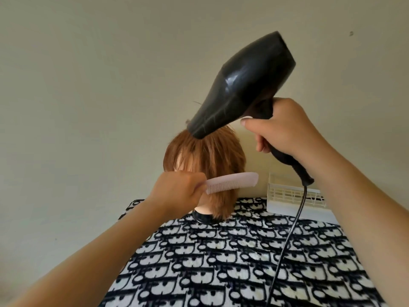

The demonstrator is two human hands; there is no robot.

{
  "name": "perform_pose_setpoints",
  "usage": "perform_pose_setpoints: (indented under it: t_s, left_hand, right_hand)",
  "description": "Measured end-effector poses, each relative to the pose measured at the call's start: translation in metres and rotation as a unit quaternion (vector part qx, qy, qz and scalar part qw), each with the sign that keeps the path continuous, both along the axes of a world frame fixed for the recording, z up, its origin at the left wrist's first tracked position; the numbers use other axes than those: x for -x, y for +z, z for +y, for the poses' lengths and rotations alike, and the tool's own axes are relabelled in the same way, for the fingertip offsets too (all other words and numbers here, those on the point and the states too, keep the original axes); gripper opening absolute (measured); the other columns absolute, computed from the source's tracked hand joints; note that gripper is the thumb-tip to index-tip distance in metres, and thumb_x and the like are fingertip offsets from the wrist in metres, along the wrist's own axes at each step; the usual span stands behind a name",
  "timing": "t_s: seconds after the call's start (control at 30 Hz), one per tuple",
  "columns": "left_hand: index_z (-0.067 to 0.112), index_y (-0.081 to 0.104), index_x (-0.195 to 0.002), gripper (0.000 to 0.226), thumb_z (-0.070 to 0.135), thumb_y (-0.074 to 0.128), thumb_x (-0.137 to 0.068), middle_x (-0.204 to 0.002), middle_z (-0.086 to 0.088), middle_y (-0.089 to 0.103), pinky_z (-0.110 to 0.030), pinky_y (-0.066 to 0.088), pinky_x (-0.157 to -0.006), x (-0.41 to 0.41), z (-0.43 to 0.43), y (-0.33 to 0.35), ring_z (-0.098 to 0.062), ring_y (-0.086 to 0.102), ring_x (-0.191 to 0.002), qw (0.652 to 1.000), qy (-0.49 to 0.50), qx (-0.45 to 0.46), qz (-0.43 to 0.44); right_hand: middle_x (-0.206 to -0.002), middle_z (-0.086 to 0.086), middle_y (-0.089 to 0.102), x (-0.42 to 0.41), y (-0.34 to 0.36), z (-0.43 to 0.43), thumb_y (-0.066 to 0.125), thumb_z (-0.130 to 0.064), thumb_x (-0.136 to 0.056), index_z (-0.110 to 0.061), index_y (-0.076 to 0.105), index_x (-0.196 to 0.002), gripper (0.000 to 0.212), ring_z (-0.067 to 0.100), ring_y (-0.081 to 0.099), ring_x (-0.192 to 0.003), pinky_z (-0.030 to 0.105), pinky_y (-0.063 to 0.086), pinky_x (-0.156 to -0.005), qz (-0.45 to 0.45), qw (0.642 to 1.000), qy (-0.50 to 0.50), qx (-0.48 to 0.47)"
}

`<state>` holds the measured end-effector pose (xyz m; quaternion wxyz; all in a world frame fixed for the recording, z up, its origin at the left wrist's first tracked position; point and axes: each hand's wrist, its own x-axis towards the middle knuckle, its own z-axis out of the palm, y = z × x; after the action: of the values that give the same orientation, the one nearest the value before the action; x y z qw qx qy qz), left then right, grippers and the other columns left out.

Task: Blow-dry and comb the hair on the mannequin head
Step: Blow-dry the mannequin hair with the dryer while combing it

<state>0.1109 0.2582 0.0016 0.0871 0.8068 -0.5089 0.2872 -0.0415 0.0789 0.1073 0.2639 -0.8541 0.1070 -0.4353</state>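
1. The mannequin head (208,156) stands upright on a black-and-white patterned cloth (221,262), its face turned toward the person's left.
2. The left hand (177,189) pinches one end of a pale pink comb (234,182) at the head's lower front. The comb's long axis runs nearly level across the hair (221,200), teeth down, so this hand looks nearer for the next downward stroke.
3. The right hand (285,131) wraps the handle of a black hair dryer (245,85) above the head, nozzle angled down at the crown.
4. A white basket (294,196) sits beside the head.
5. No brand or readable writing shows; the cloth's repeated motif cannot be read.
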Motion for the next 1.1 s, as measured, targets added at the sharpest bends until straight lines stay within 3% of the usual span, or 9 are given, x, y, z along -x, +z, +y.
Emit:
perform_pose_setpoints:
  t_s: [0.07, 0.17, 0.23, 0.33, 0.47, 0.57, 0.67, 0.83, 1.1]
  left_hand:
    - [0.028, 0.056, -0.084, 0.020, 0.039, 0.043, -0.096, -0.060, 0.009, 0.052, -0.030, 0.040, -0.050, 0.001, 0.003, 0.001, -0.013, 0.050, -0.055, 1.000, -0.005, 0.019, 0.003]
    - [0.028, 0.048, -0.076, 0.022, 0.039, 0.044, -0.094, -0.060, 0.008, 0.052, -0.030, 0.037, -0.050, 0.002, 0.009, 0.003, -0.016, 0.049, -0.055, 0.998, -0.008, 0.055, 0.006]
    - [0.024, 0.050, -0.075, 0.024, 0.041, 0.043, -0.091, -0.060, 0.006, 0.055, -0.031, 0.040, -0.049, 0.000, 0.016, 0.005, -0.021, 0.050, -0.053, 0.995, -0.006, 0.104, 0.002]
    - [0.021, 0.051, -0.075, 0.025, 0.040, 0.043, -0.089, -0.053, 0.006, 0.048, -0.027, 0.030, -0.046, -0.007, 0.028, 0.010, -0.025, 0.043, -0.049, 0.977, 0.029, 0.211, 0.000]
    - [0.017, 0.055, -0.080, 0.029, 0.039, 0.040, -0.091, -0.062, -0.003, 0.058, -0.034, 0.039, -0.052, -0.027, 0.030, 0.026, -0.033, 0.052, -0.061, 0.925, 0.139, 0.343, 0.088]
    - [0.019, 0.058, -0.082, 0.030, 0.039, 0.038, -0.093, -0.073, -0.005, 0.063, -0.033, 0.038, -0.057, -0.040, 0.016, 0.042, -0.032, 0.056, -0.069, 0.928, 0.207, 0.287, 0.113]
    - [0.021, 0.047, -0.070, 0.032, 0.039, 0.036, -0.094, -0.067, 0.001, 0.056, -0.029, 0.032, -0.052, -0.038, -0.001, 0.051, -0.029, 0.053, -0.064, 0.953, 0.201, 0.201, 0.102]
    - [0.023, 0.034, -0.062, 0.036, 0.037, 0.039, -0.095, -0.054, 0.007, 0.043, -0.023, 0.020, -0.046, -0.029, -0.003, 0.046, -0.012, 0.038, -0.046, 0.971, 0.162, 0.177, 0.000]
    - [0.025, 0.036, -0.073, 0.025, 0.035, 0.043, -0.095, -0.057, 0.001, 0.052, -0.031, 0.032, -0.049, -0.017, 0.010, 0.032, -0.032, 0.050, -0.052, 0.989, 0.087, 0.083, -0.086]
  right_hand:
    - [-0.058, 0.000, 0.063, -0.002, 0.000, 0.002, 0.067, -0.029, -0.093, -0.012, 0.064, -0.083, 0.020, 0.015, 0.065, -0.051, 0.022, 0.049, -0.052, 0.006, 0.998, -0.032, 0.057]
    - [-0.056, -0.002, 0.065, -0.002, -0.003, -0.001, 0.067, -0.029, -0.093, -0.013, 0.065, -0.085, 0.017, 0.012, 0.065, -0.046, 0.024, 0.052, -0.052, 0.007, 1.000, -0.003, 0.027]
    - [-0.067, 0.000, 0.069, -0.002, -0.007, -0.004, 0.067, -0.028, -0.093, -0.012, 0.065, -0.089, 0.017, 0.015, 0.067, -0.054, 0.028, 0.055, -0.057, -0.047, 0.997, -0.045, 0.048]
    - [-0.061, 0.000, 0.067, 0.002, -0.007, -0.012, 0.065, -0.029, -0.094, -0.014, 0.063, -0.084, 0.018, 0.008, 0.065, -0.048, 0.016, 0.051, -0.052, -0.104, 0.993, -0.057, 0.010]
    - [-0.048, 0.005, 0.065, 0.013, -0.003, -0.027, 0.068, -0.029, -0.090, -0.012, 0.062, -0.072, 0.025, 0.009, 0.062, -0.037, 0.022, 0.054, -0.043, -0.017, 0.998, -0.043, -0.045]
    - [-0.051, 0.002, 0.065, 0.013, -0.008, -0.029, 0.067, -0.029, -0.090, -0.014, 0.062, -0.075, 0.022, 0.008, 0.062, -0.038, 0.019, 0.054, -0.043, -0.045, 0.997, -0.057, -0.036]
    - [-0.049, 0.005, 0.064, 0.013, -0.012, -0.030, 0.066, -0.029, -0.090, -0.010, 0.061, -0.066, 0.031, 0.008, 0.059, -0.036, 0.019, 0.051, -0.044, -0.087, 0.993, -0.023, -0.081]
    - [-0.047, 0.005, 0.062, 0.018, -0.016, -0.036, 0.069, -0.027, -0.089, -0.006, 0.062, -0.065, 0.033, 0.017, 0.061, -0.041, 0.024, 0.051, -0.046, -0.063, 0.987, 0.053, -0.136]
    - [-0.047, 0.004, 0.061, 0.016, -0.025, -0.036, 0.069, -0.028, -0.091, -0.005, 0.061, -0.064, 0.037, 0.020, 0.062, -0.045, 0.030, 0.055, -0.051, -0.049, 0.987, 0.049, -0.144]
